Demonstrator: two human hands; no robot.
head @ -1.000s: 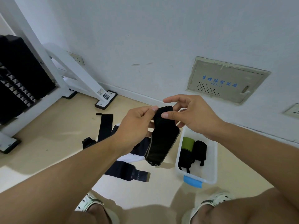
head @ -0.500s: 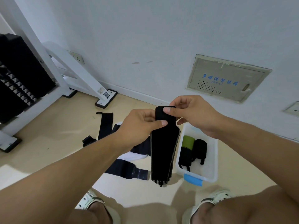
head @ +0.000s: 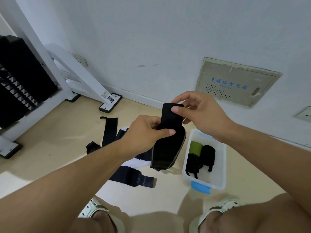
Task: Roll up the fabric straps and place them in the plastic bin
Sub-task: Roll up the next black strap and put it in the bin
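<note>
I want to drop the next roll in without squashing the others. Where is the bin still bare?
The bin is bare along its right side, right of the black roll, and at its near end. The left side is crowded by the green roll.

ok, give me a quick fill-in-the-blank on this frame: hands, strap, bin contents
1. Both hands, left hand and right hand, hold one ____ strap.
2. The right thumb presses the strap's ____ end.
3. The plastic bin holds a black roll beside a ____ one.
4. The bin's near handle is ____.

Missing: black; upper; green; blue
</note>
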